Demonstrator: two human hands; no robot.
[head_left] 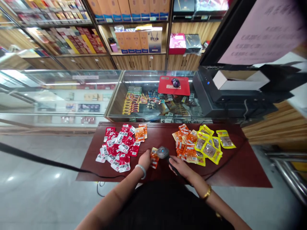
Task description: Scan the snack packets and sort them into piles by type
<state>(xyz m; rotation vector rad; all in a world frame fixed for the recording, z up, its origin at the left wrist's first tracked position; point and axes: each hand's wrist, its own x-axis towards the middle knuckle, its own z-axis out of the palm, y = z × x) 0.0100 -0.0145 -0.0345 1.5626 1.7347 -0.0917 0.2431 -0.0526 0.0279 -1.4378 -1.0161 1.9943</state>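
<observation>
Near the front middle of the dark red table (160,177), my left hand (145,160) is closed on the edge of an orange snack packet (154,162). My right hand (180,166) is wrapped round the handle of a black barcode scanner (163,152). The scanner's head is right beside the packet and partly in front of it. Left of my hands lies a heap of red and white packets (123,147), with a couple of orange packets (139,134) at its upper right. On the right are a pile of orange packets (188,147) and several yellow packets (212,151).
Behind the table stands a glass display counter (115,95) with a red mat (163,86) and a mouse (176,82) on top. A dark checkout machine (216,99) stands at the right, holding a white box (240,81). A black cable (59,165) crosses at left.
</observation>
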